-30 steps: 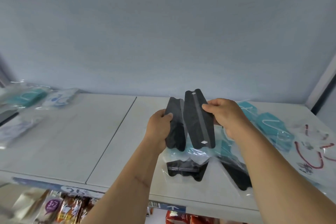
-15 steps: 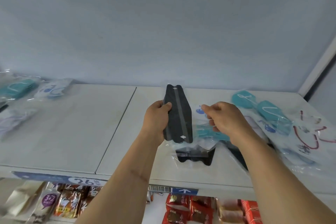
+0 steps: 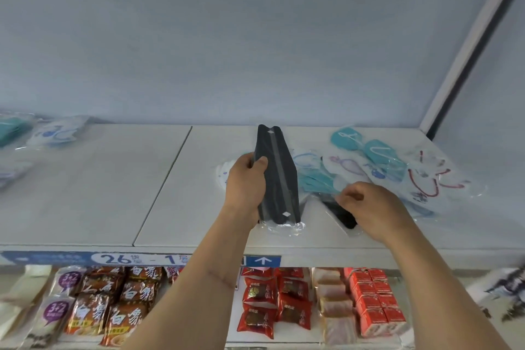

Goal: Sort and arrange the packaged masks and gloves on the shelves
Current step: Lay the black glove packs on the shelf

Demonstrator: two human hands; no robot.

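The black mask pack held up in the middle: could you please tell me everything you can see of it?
The black mask pack is a long, flat, dark grey-black bundle in clear plastic wrap, with a paler stripe down its length and a small white diamond mark near each end. It stands nearly upright on end above the white shelf, its crinkled clear wrap showing at the bottom. The left hand grips its left edge, thumb on the front.
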